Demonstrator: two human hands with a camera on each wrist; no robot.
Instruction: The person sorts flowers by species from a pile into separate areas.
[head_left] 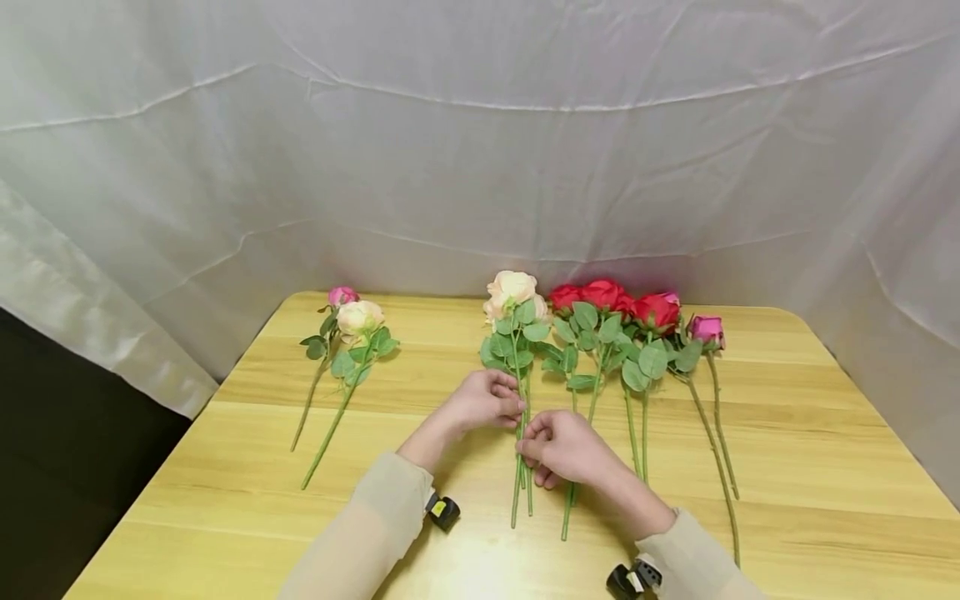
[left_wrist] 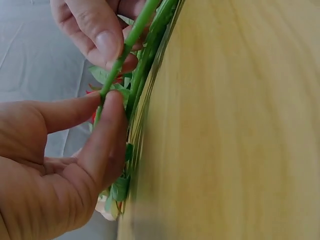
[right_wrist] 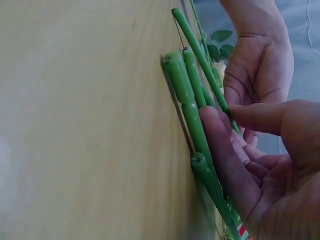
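Note:
A cream rose (head_left: 512, 287) with a green stem (left_wrist: 141, 22) lies in the middle of the table, its head toward the back. My left hand (head_left: 483, 402) pinches this stem between thumb and forefinger, just below the leaves. Lower on the same stem, my right hand (head_left: 566, 446) holds it between thumb and fingers, seen closely in the right wrist view. Other green stems (right_wrist: 192, 117) run close beside and under the right fingers. Another cream bloom (head_left: 539, 311) shows partly behind the first. Red roses (head_left: 602, 294) lie just right of the hands, their leaves overlapping.
At the left of the wooden table (head_left: 225, 500) lie a pink rose (head_left: 342, 296) and another cream rose (head_left: 360, 318). Further right are a red rose (head_left: 656, 312) and a magenta rose (head_left: 707, 331) with long stems. A pale curtain (head_left: 465, 183) hangs behind the table.

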